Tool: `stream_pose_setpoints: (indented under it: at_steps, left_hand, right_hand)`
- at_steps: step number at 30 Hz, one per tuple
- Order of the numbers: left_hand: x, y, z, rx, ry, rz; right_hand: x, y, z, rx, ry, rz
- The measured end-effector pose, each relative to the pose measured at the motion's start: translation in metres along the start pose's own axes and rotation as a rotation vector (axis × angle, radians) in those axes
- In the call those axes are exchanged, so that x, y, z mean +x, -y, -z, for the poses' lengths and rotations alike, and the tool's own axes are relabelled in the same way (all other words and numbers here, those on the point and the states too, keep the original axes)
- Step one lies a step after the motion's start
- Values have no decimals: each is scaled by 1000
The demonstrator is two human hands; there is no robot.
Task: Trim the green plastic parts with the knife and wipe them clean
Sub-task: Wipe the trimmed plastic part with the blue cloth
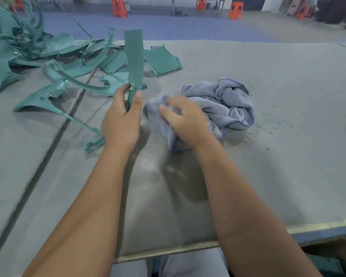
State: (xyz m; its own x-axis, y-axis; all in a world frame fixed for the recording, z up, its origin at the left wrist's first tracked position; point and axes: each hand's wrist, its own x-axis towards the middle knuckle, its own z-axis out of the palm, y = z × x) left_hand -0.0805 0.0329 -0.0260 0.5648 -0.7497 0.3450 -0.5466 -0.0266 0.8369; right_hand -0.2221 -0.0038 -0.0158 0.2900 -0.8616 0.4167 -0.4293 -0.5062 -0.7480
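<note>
My left hand [121,118] grips the narrow lower end of a long flat green plastic part [134,60], which stands upright above the table. To its right, my right hand [183,118] grasps a bunched grey-blue cloth [226,100] with a blue hem; the rest of the cloth lies crumpled on the table behind the hand. A pile of several green plastic parts [54,54] covers the far left of the table, and one long curved part [54,104] lies nearest my left hand. No knife is in view.
The table [268,156] has a grey felt cover with a dark seam [48,152] running diagonally on the left. Small green shavings [274,124] lie scattered right of the cloth. The table's front edge [188,248] is close to my lap. Orange stools [119,7] stand on the floor beyond.
</note>
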Motion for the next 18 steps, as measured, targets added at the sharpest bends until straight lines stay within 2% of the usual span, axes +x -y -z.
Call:
stream_pose_setpoints:
  at_steps: [2,4,5,6,7,8,10,11,13,16,18]
  left_hand:
    - [-1,1,1,-17,76,17]
    - [-1,2,-1,49,149,28]
    - [0,2,-2,113,172,28]
    - [0,3,-2,179,190,25]
    - [0,4,-3,229,207,18]
    - [0,4,-3,253,220,12]
    - [0,5,-3,247,225,10]
    - [0,5,-3,239,218,9]
    - [0,5,-4,234,200,-1]
    - [-1,5,-4,218,179,-3]
    - [-2,4,-4,200,156,-4]
  right_hand:
    - [0,6,-7,56,271,-18]
    - [6,11,-1,40,398,-5]
    - [9,11,3,113,388,28]
    - [9,12,7,258,299,2]
    - [8,14,12,417,156,-56]
    - [7,11,18,461,-14,-108]
    - [11,-4,30,257,-328,-180]
    - [14,-13,37,109,-389,-220]
    - [16,-28,51,-170,-333,-347]
    - [15,-48,56,-610,-108,-501]
    - [15,-48,56,-631,-185,-434]
